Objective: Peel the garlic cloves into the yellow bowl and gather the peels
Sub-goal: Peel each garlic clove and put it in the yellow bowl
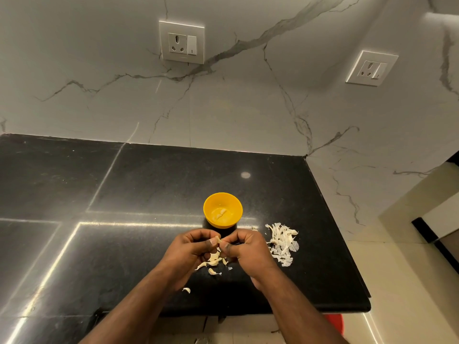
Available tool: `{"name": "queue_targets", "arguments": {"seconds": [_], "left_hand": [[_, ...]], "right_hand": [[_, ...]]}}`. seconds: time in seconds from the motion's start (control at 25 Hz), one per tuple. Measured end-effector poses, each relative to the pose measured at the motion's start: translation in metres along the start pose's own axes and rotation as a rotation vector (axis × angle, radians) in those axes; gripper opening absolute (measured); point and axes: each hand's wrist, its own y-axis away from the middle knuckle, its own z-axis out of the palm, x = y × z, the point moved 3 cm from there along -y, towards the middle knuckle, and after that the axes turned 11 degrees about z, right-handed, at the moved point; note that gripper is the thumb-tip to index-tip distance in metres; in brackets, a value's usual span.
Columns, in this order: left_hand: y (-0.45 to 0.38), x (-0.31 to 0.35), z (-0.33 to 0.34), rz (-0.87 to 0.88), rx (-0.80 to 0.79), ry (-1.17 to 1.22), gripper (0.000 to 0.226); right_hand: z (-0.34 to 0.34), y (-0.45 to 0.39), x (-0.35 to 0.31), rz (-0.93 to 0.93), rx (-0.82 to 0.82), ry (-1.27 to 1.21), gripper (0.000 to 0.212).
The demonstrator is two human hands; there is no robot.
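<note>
Counter [149, 184] of black stone runs to a marble wall. Both hands meet near its front edge, the left hand [196, 247] and right hand [244, 247] pinching one garlic clove [218, 240] between curled fingers. Yellow bowl [222, 209] just behind holds peeled cloves [220, 214]. Peels [283, 244] lie heaped toward the right edge.
</note>
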Motion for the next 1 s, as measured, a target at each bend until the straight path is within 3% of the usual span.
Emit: {"name": "queue_targets", "arguments": {"seconds": [0.16, 0.24, 0.52, 0.72, 1.0], "left_hand": [[0.0, 0.002, -0.001, 0.024, -0.022, -0.025, 0.016], [0.0, 0.003, 0.0, 0.032, -0.008, -0.051, 0.012], [-0.005, 0.001, -0.003, 0.082, -0.004, -0.255, 0.008], [-0.007, 0.004, -0.002, 0.101, -0.026, -0.359, 0.007], [-0.004, 0.005, -0.002, 0.077, -0.004, -0.229, 0.011]], "right_hand": [[0.002, 0.002, 0.002, 0.211, -0.136, -0.245, 0.008], [0.003, 0.0, 0.003, 0.247, -0.131, -0.288, 0.01], [-0.002, -0.003, -0.008, -0.109, 0.075, -0.025, 0.014], [0.001, -0.006, -0.006, -0.066, 0.042, -0.042, 0.016], [0.002, -0.007, -0.005, -0.061, 0.015, -0.146, 0.02]]}}
